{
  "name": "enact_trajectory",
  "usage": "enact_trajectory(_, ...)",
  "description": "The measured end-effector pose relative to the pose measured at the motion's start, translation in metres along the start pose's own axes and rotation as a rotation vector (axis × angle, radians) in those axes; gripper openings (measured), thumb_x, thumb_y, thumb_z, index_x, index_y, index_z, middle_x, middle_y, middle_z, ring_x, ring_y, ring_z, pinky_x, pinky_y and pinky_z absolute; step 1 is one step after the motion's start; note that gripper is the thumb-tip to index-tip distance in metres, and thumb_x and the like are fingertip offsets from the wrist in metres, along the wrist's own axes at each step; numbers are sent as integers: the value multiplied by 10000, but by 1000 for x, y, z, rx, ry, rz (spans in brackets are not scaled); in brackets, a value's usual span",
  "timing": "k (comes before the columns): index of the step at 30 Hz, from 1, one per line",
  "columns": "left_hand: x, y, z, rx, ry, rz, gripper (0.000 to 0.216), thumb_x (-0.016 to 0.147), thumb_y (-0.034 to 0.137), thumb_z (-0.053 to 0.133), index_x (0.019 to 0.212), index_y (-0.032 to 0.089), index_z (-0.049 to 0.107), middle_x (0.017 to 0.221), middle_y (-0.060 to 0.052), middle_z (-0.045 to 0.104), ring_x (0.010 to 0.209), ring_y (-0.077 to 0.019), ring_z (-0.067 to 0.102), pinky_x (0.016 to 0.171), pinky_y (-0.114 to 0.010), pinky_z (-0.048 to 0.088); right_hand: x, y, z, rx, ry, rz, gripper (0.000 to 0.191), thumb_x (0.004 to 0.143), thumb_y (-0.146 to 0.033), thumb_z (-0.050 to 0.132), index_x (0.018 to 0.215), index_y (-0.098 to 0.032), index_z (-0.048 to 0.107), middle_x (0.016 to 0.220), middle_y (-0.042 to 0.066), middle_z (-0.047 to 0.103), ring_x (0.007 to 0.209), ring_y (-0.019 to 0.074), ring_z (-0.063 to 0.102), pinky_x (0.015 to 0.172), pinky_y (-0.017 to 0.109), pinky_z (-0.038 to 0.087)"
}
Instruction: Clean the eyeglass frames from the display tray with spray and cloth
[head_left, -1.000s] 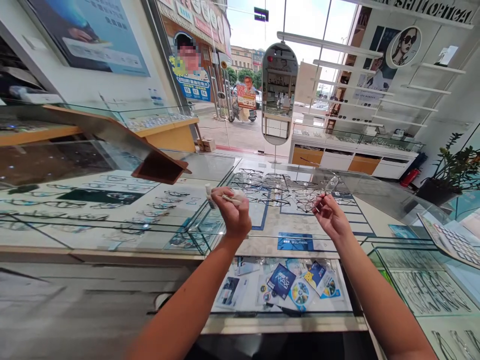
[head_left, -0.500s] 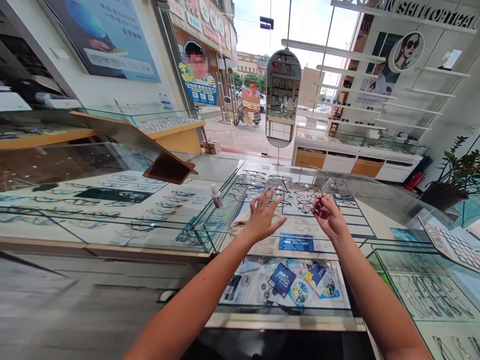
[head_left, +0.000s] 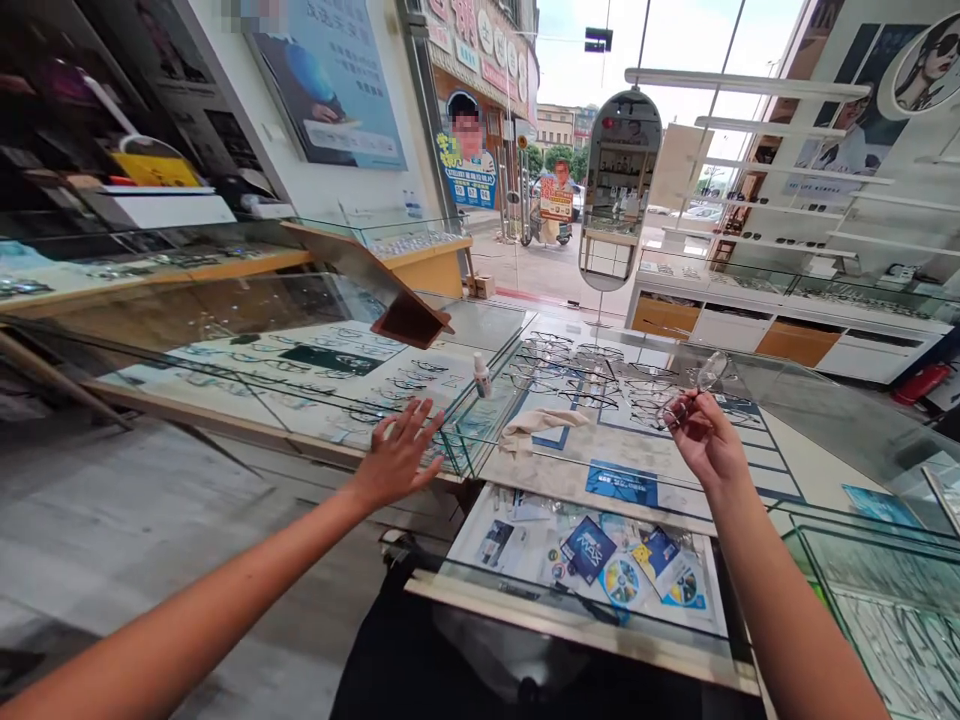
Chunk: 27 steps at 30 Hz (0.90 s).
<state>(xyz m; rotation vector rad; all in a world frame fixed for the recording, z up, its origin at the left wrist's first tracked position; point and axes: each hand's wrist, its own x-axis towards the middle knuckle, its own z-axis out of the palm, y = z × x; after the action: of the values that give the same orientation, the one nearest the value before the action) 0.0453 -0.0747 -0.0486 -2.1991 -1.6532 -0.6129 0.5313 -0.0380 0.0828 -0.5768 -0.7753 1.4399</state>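
Your work area is the glass counter point(head_left: 675, 470), w/ rows of frames laid out under the top. On it lies the cloth point(head_left: 534, 428), crumpled and loose, nothing touching it; the small spray bottle point(head_left: 481, 375) stands upright just beyond, near the counter's corner edge. Judging by that, the spray-and-wipe kit is set down, and the glasses are not put away yet.

Your left hand point(head_left: 395, 457) is empty, fingers spread wide, hovering off the counter's left corner, apart from cloth and bottle. Your right hand point(head_left: 703, 440) is up over the counter, thumb and fingertips pinching the glasses point(head_left: 694, 385) at the frame, lens raised toward the window.

Hard to tell: whether the lens is clean, since it's clear and glare washes it out. The far temple is lost against the display frames behind. Bottle label is too small to read. Your right forearm runs out of shot at the bottom.
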Motion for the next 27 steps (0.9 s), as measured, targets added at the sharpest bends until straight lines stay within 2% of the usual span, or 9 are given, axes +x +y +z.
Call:
enact_trajectory(2,-20,-30,7,34,-82,29,769,938,437,460,1609,76,355,1670,-295,334,1598,-399,254,1242,-539,204,-1,1,2,-9,-7,6,287,647,-315,949,810,-270,717,850,-32,705,781,125,657,717,265,587)
enact_trajectory(4,-30,-48,16,41,-119,18,810,943,464,461,1628,64,299,1680,-323,282,1612,-417,198,1225,-558,239,-1,2,4,-28,-11,11,262,668,-311,936,806,-275,716,839,-28,702,773,130,660,706,267,591)
enact_trajectory(9,-27,-63,49,-58,-109,-22,1024,882,620,531,1593,-60,245,1651,-450,127,1593,-547,-33,1191,-698,200,-5,2,5,-36,-17,26,260,678,-310,929,826,-269,720,867,-31,713,776,124,661,708,265,585)
enact_trajectory(13,-25,-70,67,-128,-133,-81,1191,761,813,547,1546,-60,343,1625,-425,256,1546,-630,-16,1154,-786,161,-9,0,8,-11,-21,31,312,634,-320,957,836,-257,728,871,-39,709,781,115,655,712,256,579)
enact_trajectory(18,-28,-76,62,-99,-212,-142,1204,742,901,428,1481,-50,445,1605,-416,321,1545,-637,27,1147,-766,207,-8,0,10,-32,-39,30,228,704,-291,902,829,-276,711,906,-22,721,804,150,659,719,306,580)
enact_trajectory(20,-25,-70,54,-64,-247,-169,1194,720,859,479,1487,-56,438,1602,-448,292,1550,-635,47,1120,-763,252,-5,1,9,-30,-44,32,228,708,-289,897,831,-275,705,907,-20,724,804,155,664,721,315,582)
enact_trajectory(23,-19,-51,44,-17,-223,-203,1037,775,637,544,1515,-76,403,1622,-467,215,1574,-593,58,1115,-742,292,1,3,6,-22,-62,43,239,704,-292,904,827,-273,699,886,-29,722,795,143,671,722,298,585)
enact_trajectory(25,-27,-38,42,1,-119,-234,908,839,470,520,1603,17,333,1690,-367,181,1601,-519,98,1150,-704,298,4,4,5,-16,-76,47,243,702,-286,908,826,-279,699,874,-41,724,794,136,675,725,290,585)
enact_trajectory(27,-52,-28,45,17,3,-279,875,879,373,497,1689,221,201,1749,-201,168,1597,-458,225,1165,-668,323,6,3,4,0,-85,53,253,687,-281,918,822,-284,703,867,-50,724,795,134,680,725,287,587)
